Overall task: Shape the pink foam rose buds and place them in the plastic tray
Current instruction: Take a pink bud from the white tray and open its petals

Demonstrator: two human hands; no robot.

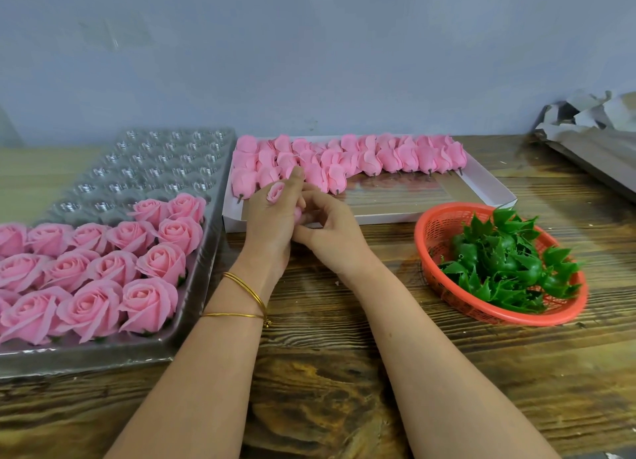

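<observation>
Pink foam bud (275, 192) sits in the left hand (272, 224), grip curled round it, spiral top facing up and away from us (stem end hidden between the palms). Right hand (330, 231) pinches its lower petals. Plastic tray (155, 169) lies just left of the grip, so we judge the left hand nearer. Near rows hold shaped roses (86, 307), far cells are bare. White box (378, 217) behind holds unshaped buds (389, 155). Red basket (440, 228), right on the table (344, 355), holds green calyxes (506, 266).

Bare wood (344, 321) between tray (192, 303) and basket (430, 231)
</observation>
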